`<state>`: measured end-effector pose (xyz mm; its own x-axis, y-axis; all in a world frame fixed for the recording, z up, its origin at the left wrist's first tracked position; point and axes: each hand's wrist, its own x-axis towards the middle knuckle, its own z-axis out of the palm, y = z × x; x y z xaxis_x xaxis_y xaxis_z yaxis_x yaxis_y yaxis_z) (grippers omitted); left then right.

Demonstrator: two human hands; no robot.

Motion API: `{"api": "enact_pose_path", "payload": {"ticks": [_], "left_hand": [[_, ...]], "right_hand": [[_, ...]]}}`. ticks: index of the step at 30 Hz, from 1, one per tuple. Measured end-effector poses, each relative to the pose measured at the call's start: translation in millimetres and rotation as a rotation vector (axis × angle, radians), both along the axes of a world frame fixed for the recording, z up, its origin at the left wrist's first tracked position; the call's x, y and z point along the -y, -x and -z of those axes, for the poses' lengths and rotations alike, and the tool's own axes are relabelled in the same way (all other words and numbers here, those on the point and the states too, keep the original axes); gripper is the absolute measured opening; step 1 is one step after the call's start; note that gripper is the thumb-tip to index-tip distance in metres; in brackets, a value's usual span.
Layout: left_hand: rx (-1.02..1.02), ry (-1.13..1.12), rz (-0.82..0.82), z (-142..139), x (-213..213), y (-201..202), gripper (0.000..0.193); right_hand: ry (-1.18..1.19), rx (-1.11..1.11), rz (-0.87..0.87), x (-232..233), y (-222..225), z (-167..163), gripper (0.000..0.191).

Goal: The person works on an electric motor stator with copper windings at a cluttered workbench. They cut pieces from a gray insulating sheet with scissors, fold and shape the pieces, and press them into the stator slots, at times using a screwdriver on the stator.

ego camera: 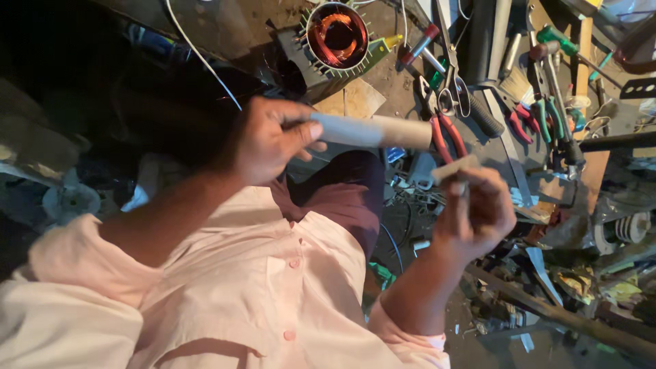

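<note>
A person in a pale pink shirt holds two things up in front of the chest, above a cluttered workshop floor.

The left hand (273, 140) is closed around the left end of a pale tube (372, 131), thumb on top and fingers wrapped under. The tube looks like rolled paper or thin plastic, smooth and off-white, greyer near the grip and creamier toward its free end. Its long axis runs nearly level across the scene from left to right, and the free end points toward the other hand.

The right hand (478, 212) is lower and to the right, and is curled narrow. Its fingertips pinch a small flat pale strip (454, 169), perhaps card or paper. The strip sits just below and to the right of the tube's open end; the two are near each other but not touching. The right hand is the nearer one to that free end, and the tube lies up and to the left of it.

Behind the hands, farther off, lies a round motor housing (337, 35) with copper windings glowing orange inside. To its right are scissors (447, 96), red-handled pliers (447, 133) directly past the tube's end, and green-handled pliers (547, 116) among other scattered tools. A knee in dark maroon trousers (355, 198) shows below the tube.
</note>
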<state>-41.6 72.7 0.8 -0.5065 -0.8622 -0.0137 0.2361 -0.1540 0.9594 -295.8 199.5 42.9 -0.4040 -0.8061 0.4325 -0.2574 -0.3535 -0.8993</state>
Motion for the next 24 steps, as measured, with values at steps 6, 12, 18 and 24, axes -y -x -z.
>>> {"api": "enact_pose_path", "payload": {"ticks": [6,12,18,24], "left_hand": [[-0.167,-0.072,-0.066,24,-46,26,0.027],[-0.119,-0.102,-0.04,16,-61,23,0.027],[-0.187,-0.136,-0.039,11,-63,25,0.025],[-0.095,-0.069,-0.131,20,-62,24,0.02]], "right_hand": [[-0.131,0.288,-0.13,-4,-65,43,0.047],[-0.03,0.34,-0.123,7,-80,60,0.032],[-0.081,0.337,-0.034,3,-81,71,0.025],[-0.081,0.665,-0.203,6,-70,80,0.028]]}}
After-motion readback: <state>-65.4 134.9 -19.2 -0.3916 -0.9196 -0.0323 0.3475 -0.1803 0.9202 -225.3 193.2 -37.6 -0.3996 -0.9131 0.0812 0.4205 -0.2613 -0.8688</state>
